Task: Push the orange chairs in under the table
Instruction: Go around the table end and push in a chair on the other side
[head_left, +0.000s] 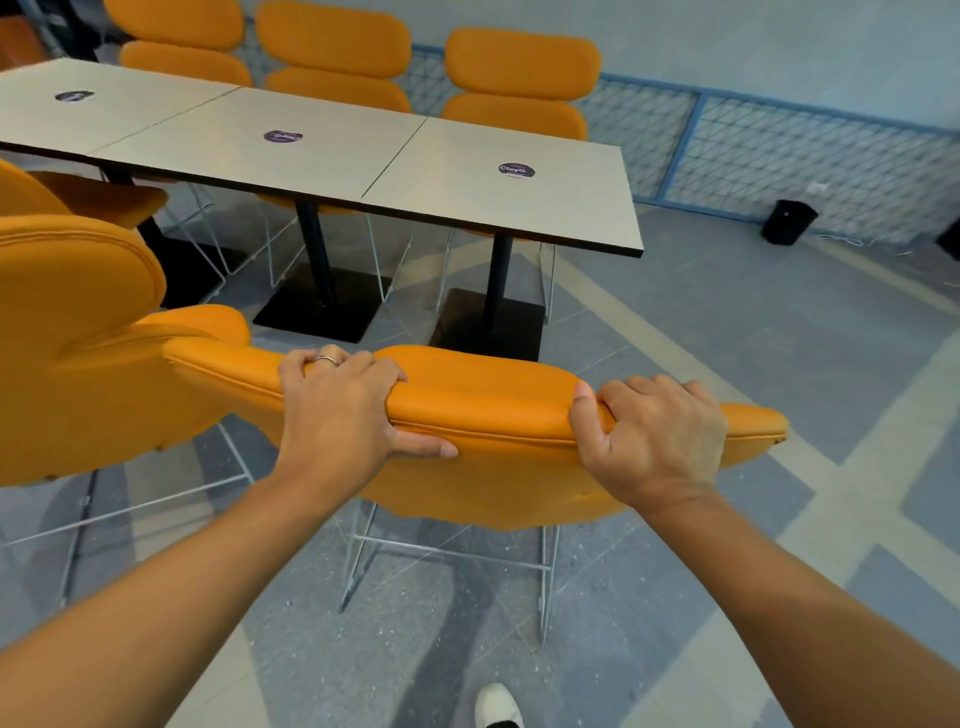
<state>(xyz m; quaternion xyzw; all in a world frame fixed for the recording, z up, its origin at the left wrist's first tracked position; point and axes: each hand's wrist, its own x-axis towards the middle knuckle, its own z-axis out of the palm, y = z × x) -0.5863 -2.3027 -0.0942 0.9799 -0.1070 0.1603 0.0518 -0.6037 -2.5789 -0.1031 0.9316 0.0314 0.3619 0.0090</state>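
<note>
— Where is the chair you are working on?

— The orange chair (483, 410) sits across the lower middle of the frame, its padded backrest top running from centre left to the right. It stands on the near side of the table (322, 150), apart from it, with bare floor (727, 322) between the backrest and the table edge.

— And your hands?

— Your left hand (337, 410) is closed over the top of the backrest left of centre, fingers curled over the far side and thumb pressed along the near seam; there is a ring (326, 359) on one finger. Your right hand (654, 431) grips the same top edge nearer its right end, fingers wrapped over, thumb up on the cushion.

— What is around it?

— A second orange chair (78, 332) fills the left of the frame, just beside the one you hold. Three more orange chairs (519, 78) line the far side of the table in the upper part of the frame, tucked close to it. The table top carries three round dark stickers (516, 170). A black bin (788, 222) stands at the upper right by the blue mesh fence (810, 156). Your white shoe (496, 704) shows at the bottom edge.
</note>
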